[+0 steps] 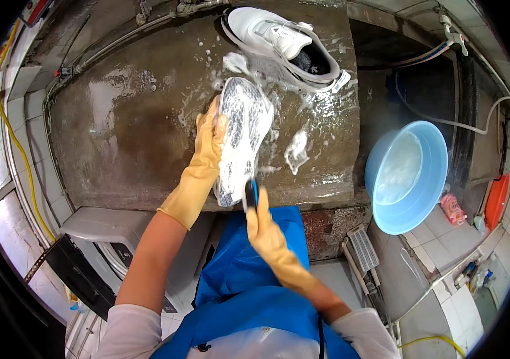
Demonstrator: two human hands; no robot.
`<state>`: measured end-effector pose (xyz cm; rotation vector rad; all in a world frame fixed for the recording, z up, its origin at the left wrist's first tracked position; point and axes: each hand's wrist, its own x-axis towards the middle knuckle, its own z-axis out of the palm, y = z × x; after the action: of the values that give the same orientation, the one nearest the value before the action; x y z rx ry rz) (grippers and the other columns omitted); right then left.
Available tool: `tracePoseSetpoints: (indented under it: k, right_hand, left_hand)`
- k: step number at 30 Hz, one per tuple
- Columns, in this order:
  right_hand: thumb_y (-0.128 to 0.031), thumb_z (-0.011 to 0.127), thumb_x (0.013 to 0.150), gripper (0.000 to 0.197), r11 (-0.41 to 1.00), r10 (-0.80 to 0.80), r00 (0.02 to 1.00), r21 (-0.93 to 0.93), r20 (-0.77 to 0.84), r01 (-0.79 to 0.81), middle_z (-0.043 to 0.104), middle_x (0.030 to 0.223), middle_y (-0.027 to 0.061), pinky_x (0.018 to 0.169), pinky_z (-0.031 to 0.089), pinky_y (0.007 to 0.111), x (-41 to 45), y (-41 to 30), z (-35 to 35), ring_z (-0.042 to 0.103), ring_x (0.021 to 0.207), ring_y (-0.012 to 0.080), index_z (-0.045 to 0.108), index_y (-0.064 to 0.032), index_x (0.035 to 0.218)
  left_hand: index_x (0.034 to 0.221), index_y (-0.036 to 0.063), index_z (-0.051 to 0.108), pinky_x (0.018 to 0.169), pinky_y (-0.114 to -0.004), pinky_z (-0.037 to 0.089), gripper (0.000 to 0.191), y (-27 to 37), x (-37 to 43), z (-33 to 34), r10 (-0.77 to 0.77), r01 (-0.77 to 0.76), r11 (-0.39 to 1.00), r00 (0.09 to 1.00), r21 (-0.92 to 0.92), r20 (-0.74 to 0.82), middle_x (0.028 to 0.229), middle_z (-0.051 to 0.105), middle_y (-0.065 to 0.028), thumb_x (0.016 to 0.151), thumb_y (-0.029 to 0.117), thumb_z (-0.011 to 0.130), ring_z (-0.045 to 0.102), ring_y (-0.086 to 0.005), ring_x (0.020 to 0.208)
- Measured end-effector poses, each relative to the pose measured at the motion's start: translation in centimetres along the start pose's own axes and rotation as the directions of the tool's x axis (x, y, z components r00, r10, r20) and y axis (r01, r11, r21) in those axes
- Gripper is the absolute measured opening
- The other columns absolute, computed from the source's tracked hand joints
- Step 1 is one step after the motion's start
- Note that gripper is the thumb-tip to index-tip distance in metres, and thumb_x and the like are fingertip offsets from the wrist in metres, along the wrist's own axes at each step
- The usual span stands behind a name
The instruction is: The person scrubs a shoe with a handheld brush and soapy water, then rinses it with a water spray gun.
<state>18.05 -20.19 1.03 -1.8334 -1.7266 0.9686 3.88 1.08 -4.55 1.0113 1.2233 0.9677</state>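
Note:
A sneaker (242, 134) covered in white suds is turned with its sole up at the front of the wet stone counter (120, 161). My left hand (210, 139), in a tan rubber glove, grips this shoe along its left side. In a matching glove, my right hand (266, 229) is closed around a black and blue brush handle (251, 193) at the near end of the sole. The brush's bristles cannot be made out. Farther back lies the other sneaker (277, 45), white and grey with a dark insole, on its sole and wet with foam.
Foam patches (297, 151) dot the counter. To the right, a light blue basin (405, 177) holds sudsy water. A wall tap (452, 36) with a hose is beyond it. A pink pouch (452, 208) and red basin (497, 202) stand farther right. A grey machine (102, 220) is at lower left.

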Motion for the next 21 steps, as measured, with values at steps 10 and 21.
tracePoseSetpoints:
  k: [10, 21]
  right_hand:
    - [-0.011, 0.044, 0.105, 0.029, 0.951, -0.234, 0.963, -0.240, -0.136, 0.197, 0.052, 0.140, 0.0403, 0.074, 0.063, 0.044, 13.8, 2.9, -4.5, 0.072, 0.081, 0.0429, 0.053, 0.0018, 0.129]
    - [-0.043, 0.041, 0.109, 0.057, 0.959, 0.162, 0.934, 0.171, 0.319, -0.225, 0.070, 0.114, 0.0310, 0.070, 0.057, 0.051, 25.9, 0.7, -11.9, 0.069, 0.074, 0.0412, 0.037, -0.0136, 0.158]
  left_hand:
    - [0.152, 0.0028, 0.048, 0.111, -0.042, 0.038, 0.067, 2.7, 0.0, 2.0, 0.024, -0.027, 0.980, 1.000, 0.198, 0.017, 0.139, 0.059, -0.0196, 0.106, 0.051, 0.050, 0.058, -0.0290, 0.125]
    - [0.153, 0.0002, 0.047, 0.122, -0.049, 0.017, 0.073, 2.7, -0.1, 1.8, -0.012, 0.010, 0.965, 1.000, 0.263, 0.004, 0.145, 0.060, -0.0174, 0.106, 0.056, 0.046, 0.053, -0.0296, 0.136]
